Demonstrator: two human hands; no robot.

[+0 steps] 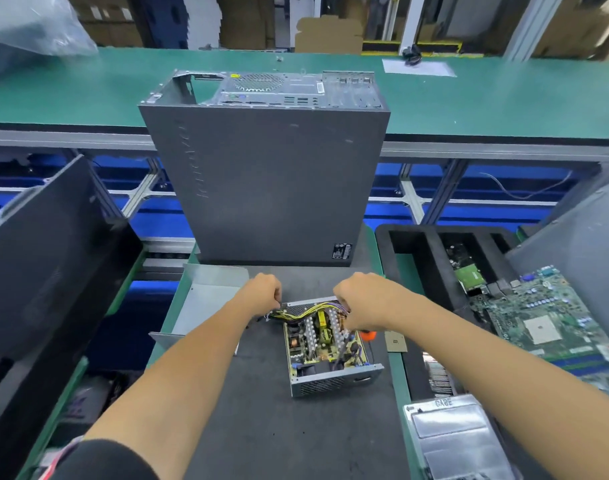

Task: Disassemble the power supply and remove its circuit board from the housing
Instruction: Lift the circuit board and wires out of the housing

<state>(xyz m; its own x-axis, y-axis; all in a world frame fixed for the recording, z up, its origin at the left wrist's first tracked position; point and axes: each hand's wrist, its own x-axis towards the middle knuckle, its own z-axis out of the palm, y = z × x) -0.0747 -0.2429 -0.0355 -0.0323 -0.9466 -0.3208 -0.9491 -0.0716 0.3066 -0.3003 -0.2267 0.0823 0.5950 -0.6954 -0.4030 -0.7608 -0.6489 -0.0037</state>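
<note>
Dark matting covers the bench (261,410); at its centre sits the power supply (325,344), cover off, circuit board (322,336) still seated. At twelve o'clock of it, left hand (263,292) pinches the wire bundle (298,315); right hand (360,303) is curled, contents unclear.

Right hand (356,301) covers the orange tool (368,335); motherboard (545,327) cut off at right edge
</note>
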